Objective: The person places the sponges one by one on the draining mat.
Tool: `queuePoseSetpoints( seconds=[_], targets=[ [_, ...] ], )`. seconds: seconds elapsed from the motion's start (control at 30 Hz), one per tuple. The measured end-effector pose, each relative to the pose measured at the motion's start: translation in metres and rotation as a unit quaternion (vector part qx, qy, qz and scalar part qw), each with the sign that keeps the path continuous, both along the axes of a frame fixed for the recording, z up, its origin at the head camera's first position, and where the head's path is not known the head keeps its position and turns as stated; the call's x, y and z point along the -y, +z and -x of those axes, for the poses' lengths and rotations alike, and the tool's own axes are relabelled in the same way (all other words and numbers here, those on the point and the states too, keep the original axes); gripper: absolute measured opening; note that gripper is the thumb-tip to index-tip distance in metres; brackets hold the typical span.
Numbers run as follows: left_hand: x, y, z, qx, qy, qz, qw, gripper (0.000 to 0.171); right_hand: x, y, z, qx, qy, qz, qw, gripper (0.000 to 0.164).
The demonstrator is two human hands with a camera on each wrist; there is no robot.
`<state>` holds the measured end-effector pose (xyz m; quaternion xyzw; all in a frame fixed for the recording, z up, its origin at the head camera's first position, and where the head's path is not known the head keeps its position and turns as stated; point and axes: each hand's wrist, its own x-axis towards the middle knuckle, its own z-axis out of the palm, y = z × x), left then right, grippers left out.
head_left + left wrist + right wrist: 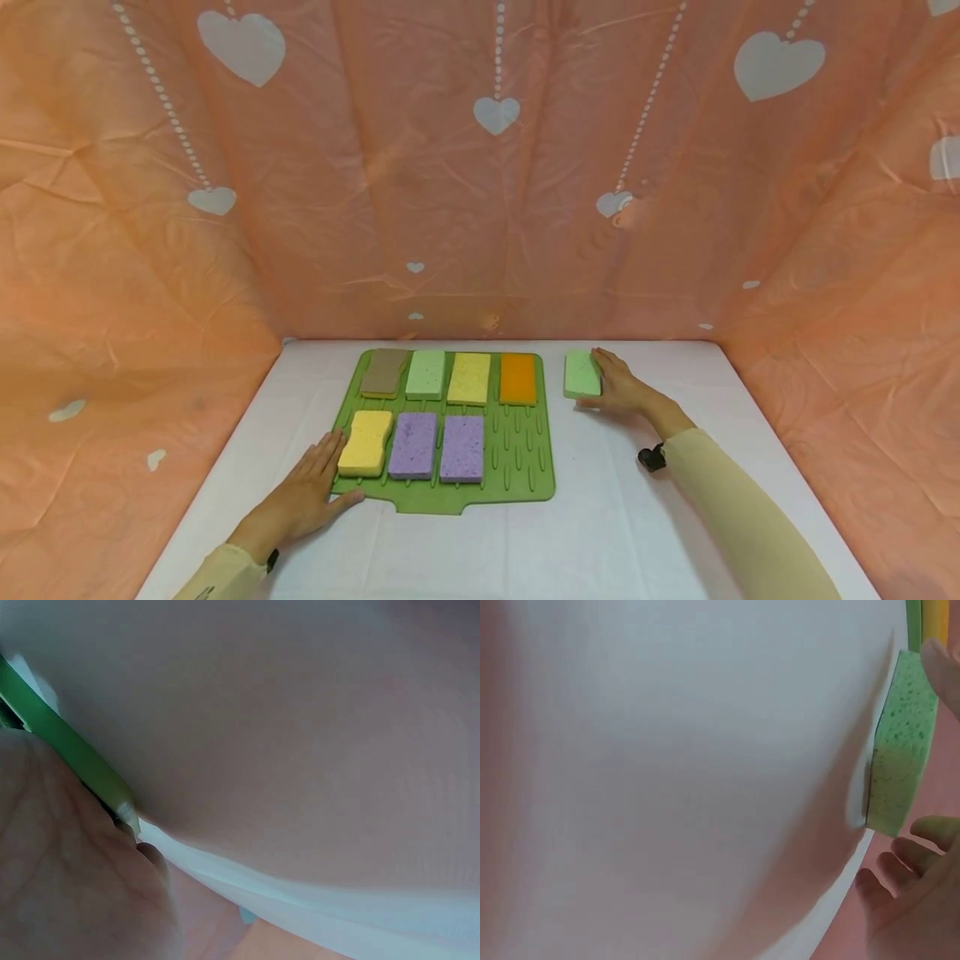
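My left hand (303, 492) lies with straight fingers at the left edge of the green ribbed mat (517, 492), fingertips right beside a yellow wavy-sided sponge (365, 443). In the left wrist view, the palm (67, 855) is next to the green mat edge (75, 754). Right of the mat, a light green sponge (582, 373) lies on the white table. My right hand (621, 387) spans its right side, thumb near the front end and fingers near the back. The right wrist view shows the thumb overlapping the green sponge (904, 742), with the other fingers loosely spread by its far end.
On the mat's back row are a brown-topped sponge (384, 372), a light green sponge (426, 374), a pale yellow sponge (469, 378) and an orange sponge (517, 379). Two purple sponges (413, 445) are in the front row. An orange heart-patterned curtain (495, 208) surrounds the table.
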<state>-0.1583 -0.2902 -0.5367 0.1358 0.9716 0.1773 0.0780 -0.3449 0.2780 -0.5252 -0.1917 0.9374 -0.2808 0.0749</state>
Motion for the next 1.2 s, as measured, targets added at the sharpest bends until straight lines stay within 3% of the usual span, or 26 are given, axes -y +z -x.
queuePoseSetpoints(
  seconds=[0.33,0.53,0.87,1.2],
  targets=[
    [-0.001,0.001,-0.002,-0.004,0.0,-0.002,1.0,0.105,-0.003,-0.005,0.007,-0.017,0.016,-0.009,1.0,0.115],
    [-0.001,0.001,-0.001,0.001,0.0,-0.003,1.0,0.105,-0.004,-0.006,0.005,-0.021,0.002,0.006,1.0,0.112],
    [0.001,0.001,0.001,0.001,-0.002,-0.002,1.0,0.106,-0.001,-0.003,-0.01,-0.011,-0.015,0.021,1.0,0.12],
    [0.0,0.0,0.001,0.001,-0.001,-0.001,1.0,0.107,0.012,0.006,-0.035,-0.032,0.016,0.02,0.999,0.116]
  ],
)
